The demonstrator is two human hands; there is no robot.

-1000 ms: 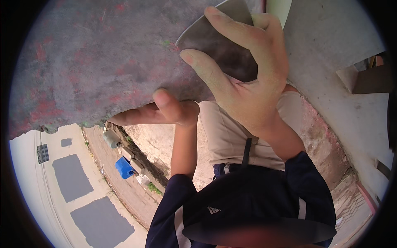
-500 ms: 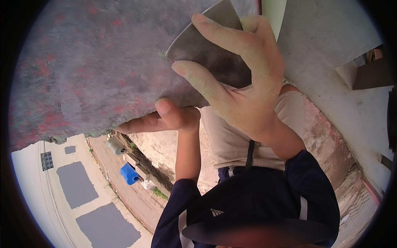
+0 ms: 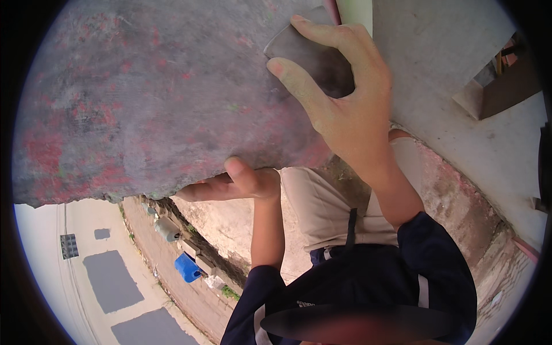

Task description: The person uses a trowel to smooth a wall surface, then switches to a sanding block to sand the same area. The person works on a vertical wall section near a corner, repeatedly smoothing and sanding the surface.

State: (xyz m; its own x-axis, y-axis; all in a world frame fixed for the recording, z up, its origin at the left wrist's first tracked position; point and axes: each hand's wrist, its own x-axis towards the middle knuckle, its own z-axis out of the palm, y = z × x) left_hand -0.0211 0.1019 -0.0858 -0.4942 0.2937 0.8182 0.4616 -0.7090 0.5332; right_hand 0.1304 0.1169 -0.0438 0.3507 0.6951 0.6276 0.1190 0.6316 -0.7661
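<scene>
A broad grey slab (image 3: 144, 115) with red patches and a ragged near edge fills the upper left. My right hand (image 3: 356, 98), pale with dust, grips a dark grey piece of sandpaper (image 3: 322, 57) between thumb and fingers. The sandpaper lies against the slab near its right side; its underside is hidden. My left hand (image 3: 244, 181) holds the slab's near edge, thumb at the upper face and fingers below it, partly hidden.
A pale wall or ledge (image 3: 437, 63) stands at the right, with a dark brown beam-like piece (image 3: 512, 86). Below the slab at left are a blue container (image 3: 187, 267), a grey drum-like object (image 3: 167, 229) and a paved strip (image 3: 167, 276). My knees are under the slab.
My right hand has slid away from me and slightly right over the slab with the sandpaper. My left hand stays at the near edge. The whole view has shifted slightly.
</scene>
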